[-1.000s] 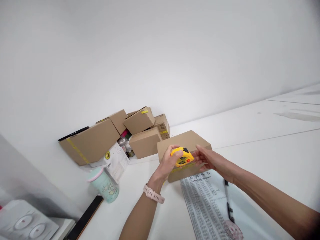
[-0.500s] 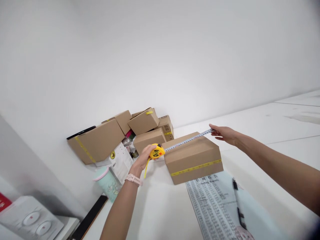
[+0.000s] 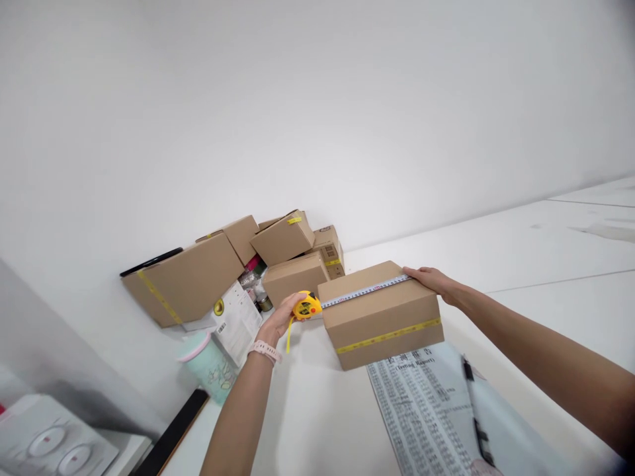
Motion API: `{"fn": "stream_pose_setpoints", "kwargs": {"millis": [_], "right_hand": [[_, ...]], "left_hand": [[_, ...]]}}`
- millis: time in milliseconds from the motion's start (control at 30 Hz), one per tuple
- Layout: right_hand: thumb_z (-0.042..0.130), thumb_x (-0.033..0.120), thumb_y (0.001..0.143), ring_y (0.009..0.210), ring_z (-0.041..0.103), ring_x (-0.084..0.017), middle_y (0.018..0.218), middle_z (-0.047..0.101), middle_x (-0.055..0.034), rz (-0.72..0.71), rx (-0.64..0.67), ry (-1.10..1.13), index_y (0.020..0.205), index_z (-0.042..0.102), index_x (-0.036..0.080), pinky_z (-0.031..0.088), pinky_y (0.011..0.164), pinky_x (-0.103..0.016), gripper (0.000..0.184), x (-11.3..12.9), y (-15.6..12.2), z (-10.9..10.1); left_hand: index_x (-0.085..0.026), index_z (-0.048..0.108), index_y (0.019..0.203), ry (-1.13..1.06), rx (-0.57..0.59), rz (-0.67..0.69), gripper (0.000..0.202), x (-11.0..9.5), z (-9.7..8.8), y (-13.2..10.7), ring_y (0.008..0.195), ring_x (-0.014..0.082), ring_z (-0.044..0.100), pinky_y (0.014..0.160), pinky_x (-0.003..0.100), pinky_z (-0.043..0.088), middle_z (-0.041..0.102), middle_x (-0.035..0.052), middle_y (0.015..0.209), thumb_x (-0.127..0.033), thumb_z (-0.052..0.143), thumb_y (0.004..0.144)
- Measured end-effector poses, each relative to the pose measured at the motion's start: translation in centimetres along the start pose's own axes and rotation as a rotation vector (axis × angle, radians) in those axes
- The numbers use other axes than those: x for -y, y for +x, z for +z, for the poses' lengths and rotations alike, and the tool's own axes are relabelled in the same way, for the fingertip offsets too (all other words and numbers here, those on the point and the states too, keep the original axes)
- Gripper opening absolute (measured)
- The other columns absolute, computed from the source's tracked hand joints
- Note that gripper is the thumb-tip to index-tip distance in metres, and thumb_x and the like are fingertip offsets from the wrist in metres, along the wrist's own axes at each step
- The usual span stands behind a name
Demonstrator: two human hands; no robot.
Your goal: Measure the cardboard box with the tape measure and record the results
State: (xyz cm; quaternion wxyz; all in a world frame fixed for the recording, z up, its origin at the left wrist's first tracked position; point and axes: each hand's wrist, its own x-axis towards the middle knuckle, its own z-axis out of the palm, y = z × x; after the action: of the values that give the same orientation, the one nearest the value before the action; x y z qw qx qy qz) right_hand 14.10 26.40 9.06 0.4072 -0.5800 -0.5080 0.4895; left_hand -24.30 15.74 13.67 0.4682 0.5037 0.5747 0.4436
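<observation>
My left hand (image 3: 284, 316) grips the yellow case of a tape measure (image 3: 307, 306) just left of a cardboard box (image 3: 370, 318). A yellow strap dangles from the case. The pulled-out blade (image 3: 364, 291) runs across the box's top face to its right edge. There my right hand (image 3: 432, 280) is closed on the blade's end, its fingers at the box edge. Yellow tape goes along the front side of this box. Under its near right corner lies a printed sheet (image 3: 417, 403) headed "Testing Report".
A black pen (image 3: 479, 416) rests on the sheet. Several cardboard boxes (image 3: 193, 277) are stacked at the back left, near the wall. In front of them stand a mint cup with a pink lid (image 3: 211, 363) and a white package (image 3: 237, 324). A white device (image 3: 54, 439) is at the lower left.
My right hand has moved left and down to the box's right edge. The tape blade now lies lower, across the top face. My left hand still holds the case.
</observation>
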Motion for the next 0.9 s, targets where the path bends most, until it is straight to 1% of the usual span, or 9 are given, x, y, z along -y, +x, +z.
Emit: {"fn": "stream_pose_setpoints", "kwargs": {"millis": [67, 133, 267, 400, 500, 633, 733, 833, 900], "right_hand": [[0.071, 0.059, 0.073, 0.082, 0.067, -0.027, 0.097, 0.073, -0.0163, 0.013, 0.013, -0.022, 0.08, 0.061, 0.019, 0.051, 0.069, -0.037, 0.041, -0.1, 0.0, 0.0], [0.071, 0.059, 0.072, 0.082, 0.067, -0.028, 0.096, 0.073, -0.0161, 0.021, 0.006, -0.049, 0.08, 0.062, 0.02, 0.051, 0.07, -0.038, 0.041, -0.2, 0.1, 0.1], [0.07, 0.06, 0.072, 0.083, 0.067, -0.029, 0.095, 0.073, -0.0151, 0.013, -0.022, -0.118, 0.077, 0.062, 0.021, 0.05, 0.069, -0.039, 0.04, -0.4, 0.5, 0.0], [0.069, 0.059, 0.071, 0.082, 0.065, -0.03, 0.087, 0.072, -0.0132, -0.027, -0.064, -0.23, 0.068, 0.058, 0.023, 0.048, 0.066, -0.039, 0.039, -0.1, 0.7, 0.0], [0.069, 0.056, 0.071, 0.081, 0.063, -0.031, 0.078, 0.068, -0.0108, -0.082, -0.094, -0.318, 0.062, 0.053, 0.023, 0.046, 0.066, -0.039, 0.038, 0.5, 0.8, -0.1], [0.065, 0.059, 0.074, 0.082, 0.062, -0.03, 0.08, 0.068, -0.0109, -0.152, -0.07, -0.374, 0.061, 0.053, 0.023, 0.047, 0.068, -0.04, 0.04, 2.3, 0.3, -0.8], [0.061, 0.066, 0.077, 0.085, 0.061, -0.026, 0.089, 0.069, -0.0096, -0.233, 0.009, -0.354, 0.066, 0.057, 0.022, 0.048, 0.074, -0.037, 0.045, 4.4, -0.7, -1.7], [0.059, 0.075, 0.075, 0.084, 0.06, -0.022, 0.087, 0.067, -0.0066, -0.389, 0.177, -0.344, 0.07, 0.058, 0.022, 0.048, 0.08, -0.035, 0.053, 6.6, -2.3, -2.1], [0.059, 0.078, 0.073, 0.079, 0.058, -0.02, 0.079, 0.064, -0.0042, -0.462, 0.284, -0.379, 0.068, 0.055, 0.022, 0.048, 0.078, -0.034, 0.056, 7.6, -3.2, -2.0]], "left_hand": [[-0.016, 0.058, 0.122, -0.016, 0.005, -0.001, 0.034, -0.1, 0.3, 0.2, 0.101, 0.0219, 0.064, 0.085, 0.042, 0.056, 0.062, 0.0096, 0.12, -0.036, 0.06, 0.095], [-0.015, 0.061, 0.117, -0.034, 0.01, -0.004, 0.031, -0.1, 0.4, 0.3, 0.092, 0.0199, 0.064, 0.075, 0.034, 0.056, 0.065, 0.0091, 0.11, -0.036, 0.059, 0.095], [-0.014, 0.065, 0.11, -0.058, 0.006, 0.002, 0.034, 0.1, 0.3, 0.1, 0.081, 0.018, 0.064, 0.058, 0.023, 0.048, 0.07, 0.0079, 0.095, -0.038, 0.066, 0.085], [-0.014, 0.066, 0.108, -0.051, 0.016, 0.015, 0.044, 0.0, 0.4, -0.1, 0.082, 0.0195, 0.064, 0.058, 0.024, 0.048, 0.071, 0.0085, 0.093, -0.043, 0.073, 0.075], [-0.013, 0.067, 0.105, -0.033, 0.053, 0.045, 0.045, -0.8, 0.5, -0.7, 0.087, 0.0214, 0.064, 0.061, 0.026, 0.05, 0.071, 0.0104, 0.097, -0.041, 0.077, 0.071], [-0.014, 0.066, 0.109, -0.005, 0.133, 0.072, 0.048, -3.0, 1.2, -3.6, 0.091, 0.0223, 0.064, 0.065, 0.027, 0.051, 0.07, 0.0124, 0.104, -0.038, 0.08, 0.07], [-0.018, 0.064, 0.117, 0.024, 0.306, 0.041, 0.057, -3.8, 3.0, -7.3, 0.087, 0.0231, 0.064, 0.065, 0.029, 0.053, 0.068, 0.012, 0.109, -0.037, 0.083, 0.067], [-0.021, 0.065, 0.123, -0.043, 0.639, -0.029, 0.066, -2.4, 6.6, -11.6, 0.085, 0.0218, 0.062, 0.068, 0.032, 0.054, 0.064, 0.0102, 0.111, -0.041, 0.084, 0.063], [-0.016, 0.069, 0.12, -0.191, 0.665, 0.001, 0.076, -0.6, 9.8, -14.1, 0.087, 0.0208, 0.06, 0.073, 0.029, 0.051, 0.064, 0.0105, 0.107, -0.046, 0.088, 0.053]]}}
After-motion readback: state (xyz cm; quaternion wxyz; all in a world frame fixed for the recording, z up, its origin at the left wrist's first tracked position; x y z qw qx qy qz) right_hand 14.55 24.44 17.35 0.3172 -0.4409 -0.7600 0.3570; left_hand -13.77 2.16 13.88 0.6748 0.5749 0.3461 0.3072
